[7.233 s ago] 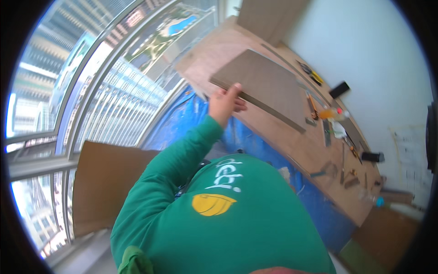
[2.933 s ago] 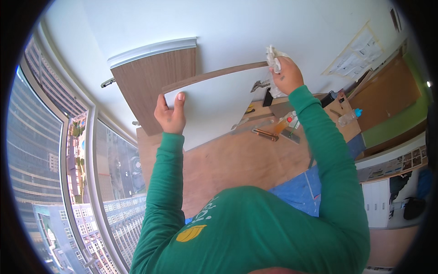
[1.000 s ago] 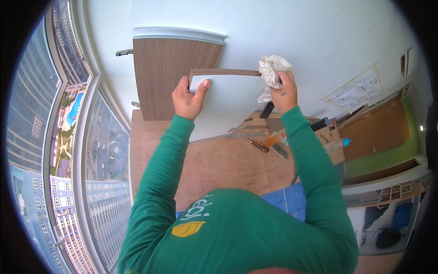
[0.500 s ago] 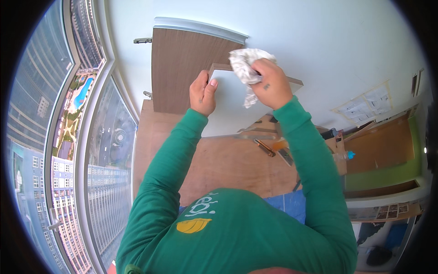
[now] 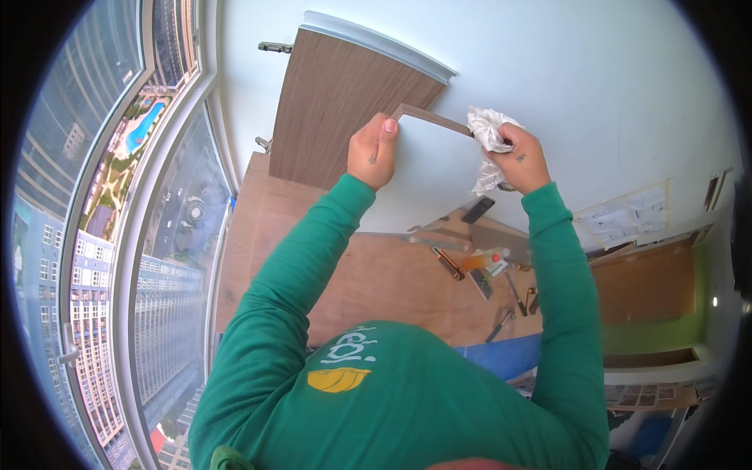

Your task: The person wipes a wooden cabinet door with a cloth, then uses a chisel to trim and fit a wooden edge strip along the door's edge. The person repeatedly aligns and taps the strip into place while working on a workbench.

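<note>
My left hand (image 5: 373,153) is closed on the left edge of a white-faced panel (image 5: 431,168) with wood-grain edging, its thumb at the top corner. The panel stands tilted over the workbench. In my right hand (image 5: 523,159) is a crumpled white rag (image 5: 487,133), pressed at the panel's top right edge, with a loose end hanging down over the panel. The fingertips of that hand are partly hidden by the cloth. Behind my left hand, a brown wood-grain door panel (image 5: 337,98) leans on the wall, a metal strip along its top and hinges (image 5: 274,48) on its left side.
The plywood workbench (image 5: 313,266) holds a black phone-like object (image 5: 478,209), orange-and-black cutters (image 5: 448,263), a bottle of orange liquid (image 5: 476,261) and a hammer (image 5: 501,323) to the right. Paper sheets (image 5: 627,211) are taped to the wall. A tall window (image 5: 176,227) borders the left.
My right hand has moved right with the rag, from the panel's upper middle to its right end. My left hand keeps its hold on the left edge. The whole view has shifted slightly.
</note>
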`<state>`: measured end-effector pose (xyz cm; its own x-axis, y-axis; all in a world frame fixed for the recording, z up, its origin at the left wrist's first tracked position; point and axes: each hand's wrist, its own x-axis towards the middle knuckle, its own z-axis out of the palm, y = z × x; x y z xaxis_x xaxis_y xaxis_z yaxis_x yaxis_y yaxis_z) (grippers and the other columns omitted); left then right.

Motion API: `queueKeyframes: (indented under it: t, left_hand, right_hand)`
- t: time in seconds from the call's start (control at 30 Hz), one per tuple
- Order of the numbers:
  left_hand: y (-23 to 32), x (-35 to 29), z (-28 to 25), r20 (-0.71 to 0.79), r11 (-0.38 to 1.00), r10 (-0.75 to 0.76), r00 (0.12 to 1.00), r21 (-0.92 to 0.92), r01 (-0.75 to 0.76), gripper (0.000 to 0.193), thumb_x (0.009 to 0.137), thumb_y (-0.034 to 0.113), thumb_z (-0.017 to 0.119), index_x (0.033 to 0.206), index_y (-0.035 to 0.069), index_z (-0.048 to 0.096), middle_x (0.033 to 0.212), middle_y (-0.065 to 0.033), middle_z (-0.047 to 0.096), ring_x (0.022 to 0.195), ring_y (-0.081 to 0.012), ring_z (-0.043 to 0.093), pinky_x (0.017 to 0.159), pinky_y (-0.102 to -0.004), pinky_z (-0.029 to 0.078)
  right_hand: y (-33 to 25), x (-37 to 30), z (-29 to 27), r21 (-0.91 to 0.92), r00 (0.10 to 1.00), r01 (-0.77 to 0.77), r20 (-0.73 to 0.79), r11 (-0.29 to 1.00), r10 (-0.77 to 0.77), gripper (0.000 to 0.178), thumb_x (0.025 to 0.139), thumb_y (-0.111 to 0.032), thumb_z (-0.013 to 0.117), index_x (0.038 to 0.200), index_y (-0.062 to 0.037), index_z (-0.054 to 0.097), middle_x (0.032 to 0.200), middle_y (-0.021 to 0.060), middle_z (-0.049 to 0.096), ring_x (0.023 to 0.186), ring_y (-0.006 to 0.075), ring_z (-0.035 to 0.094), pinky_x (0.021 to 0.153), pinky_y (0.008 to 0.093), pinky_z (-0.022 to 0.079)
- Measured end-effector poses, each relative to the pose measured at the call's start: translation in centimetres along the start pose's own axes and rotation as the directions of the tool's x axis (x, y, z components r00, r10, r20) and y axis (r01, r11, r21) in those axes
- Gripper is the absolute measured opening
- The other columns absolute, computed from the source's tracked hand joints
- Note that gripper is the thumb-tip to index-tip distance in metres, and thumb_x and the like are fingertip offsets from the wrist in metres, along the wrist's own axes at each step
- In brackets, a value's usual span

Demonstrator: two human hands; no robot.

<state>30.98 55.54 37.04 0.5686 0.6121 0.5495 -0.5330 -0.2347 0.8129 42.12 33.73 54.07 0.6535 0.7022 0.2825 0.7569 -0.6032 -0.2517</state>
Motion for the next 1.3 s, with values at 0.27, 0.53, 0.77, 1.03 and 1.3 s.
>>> queueKeyframes:
  t: [0.27,0.53,0.77,1.03,1.3]
  left_hand:
    - [0.2,-0.1,0.5,-0.072,0.998,0.070,0.995,0.008,-0.069,0.058,0.114,0.051,0.041,0.088,0.002,0.059,0.072,-0.0181,0.055,0.064,-0.0328,0.055,0.066,-0.0431,0.048]
    - [0.0,-0.1,-0.6,-0.007,0.999,-0.006,1.000,0.034,0.006,0.059,0.113,0.053,0.042,0.087,0.002,0.058,0.072,-0.0154,0.055,0.064,-0.0291,0.053,0.065,-0.0411,0.047]
    - [-0.1,0.0,0.2,-0.033,0.999,-0.025,0.999,0.032,0.026,0.060,0.113,0.054,0.042,0.086,0.002,0.057,0.071,-0.0148,0.054,0.064,-0.0285,0.052,0.065,-0.0413,0.047]
    - [-0.6,0.2,0.8,-0.109,0.992,0.119,0.987,-0.025,-0.123,0.057,0.114,0.050,0.041,0.085,0.002,0.056,0.072,-0.0160,0.054,0.064,-0.0308,0.052,0.065,-0.0419,0.047]
    - [0.4,-0.7,-0.4,0.008,1.000,-0.017,1.000,-0.006,0.017,0.058,0.114,0.050,0.041,0.084,0.003,0.055,0.072,-0.0124,0.051,0.066,-0.0241,0.050,0.065,-0.0391,0.045]
  right_hand:
    - [-10.7,3.4,5.2,0.029,0.936,0.339,-0.112,0.941,-0.333,0.021,0.084,-0.013,0.076,0.087,0.0002,0.060,0.085,0.0189,0.062,0.079,0.0414,0.059,0.071,0.0459,0.049]
    - [-6.8,1.7,4.2,-0.010,0.951,0.275,-0.142,0.961,-0.274,0.018,0.081,-0.011,0.073,0.086,-0.0035,0.057,0.087,0.0177,0.063,0.083,0.0451,0.060,0.073,0.0511,0.049]
    - [3.3,-1.9,-0.6,-0.118,0.988,0.078,-0.123,0.990,-0.093,0.020,0.083,-0.011,0.076,0.087,-0.0030,0.058,0.086,0.0185,0.061,0.084,0.0440,0.060,0.073,0.0485,0.049]
    - [-11.2,2.0,6.6,-0.027,0.925,0.310,-0.223,0.950,-0.308,0.018,0.080,-0.007,0.070,0.090,-0.0049,0.055,0.090,0.0159,0.061,0.085,0.0445,0.060,0.071,0.0501,0.049]
    - [-4.5,-0.8,3.3,-0.045,0.963,0.194,-0.180,0.980,-0.199,0.018,0.079,-0.006,0.068,0.092,-0.0038,0.055,0.093,0.0166,0.062,0.089,0.0456,0.061,0.075,0.0507,0.050]
